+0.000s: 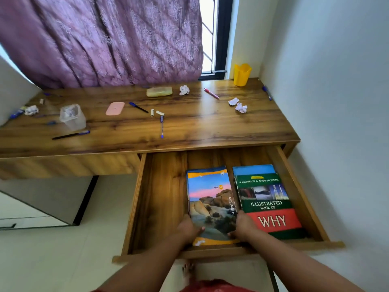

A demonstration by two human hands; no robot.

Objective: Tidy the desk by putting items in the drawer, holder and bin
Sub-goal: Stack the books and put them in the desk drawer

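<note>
My left hand (188,228) grips the near left edge of the notebook (211,204), thumb on the cover, and my right hand (242,226) pinches its near right edge the same way, so the notebook is held between both. It lies flat in the open drawer (160,197), near end close against the front wall, just beside the green book (268,204) on its right; my right hand sits in the narrow gap between the two. Left of the notebook the drawer floor is bare wood, with more bare floor behind both books. Above, the desk (200,123) carries scattered pens (161,126), crumpled paper balls (237,104), a pink eraser (115,108), a pale case (159,91) and a clear bin (72,116) towards the left with paper in it. The yellow holder (242,74) stands in the far right corner by the window. A purple curtain (101,41) hangs behind the desk, and a white wall (336,91) runs close along the drawer's right side.
</note>
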